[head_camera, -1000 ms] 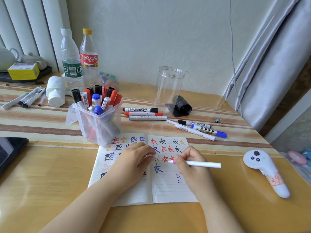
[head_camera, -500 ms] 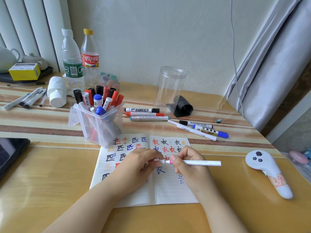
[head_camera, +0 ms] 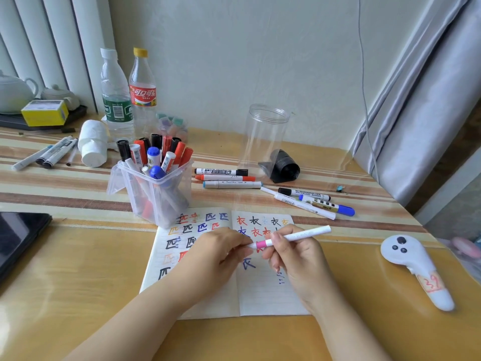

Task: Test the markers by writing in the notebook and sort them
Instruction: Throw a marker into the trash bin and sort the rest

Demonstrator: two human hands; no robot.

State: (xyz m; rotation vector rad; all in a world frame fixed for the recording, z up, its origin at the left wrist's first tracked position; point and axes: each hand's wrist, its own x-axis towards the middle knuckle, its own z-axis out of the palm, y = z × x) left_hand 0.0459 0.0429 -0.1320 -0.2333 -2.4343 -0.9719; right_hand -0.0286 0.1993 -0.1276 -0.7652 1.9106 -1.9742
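Note:
An open notebook (head_camera: 260, 295) lies in front of me, its pages marked with coloured characters. Above it my right hand (head_camera: 296, 261) grips a white marker (head_camera: 299, 235) with a pink band, tilted up to the right. My left hand (head_camera: 216, 256) pinches the white cap (head_camera: 251, 246) at the marker's left end. A clear tub (head_camera: 156, 199) behind the notebook stands full of red, black and blue markers. Three loose markers (head_camera: 226, 178) lie to the right of the tub, and another three markers (head_camera: 312, 201) lie further right.
An empty clear jar (head_camera: 265, 136) and a black roll (head_camera: 283, 165) stand at the back. A white controller (head_camera: 411, 261) lies at the right, a dark tablet (head_camera: 18, 241) at the left. Two bottles (head_camera: 127, 100), a tissue roll (head_camera: 93, 144) and several pens (head_camera: 49, 152) sit back left.
My left hand came over to the marker's pink tip, and a white cap now covers it. The marker's rear end has tilted upward in my right hand.

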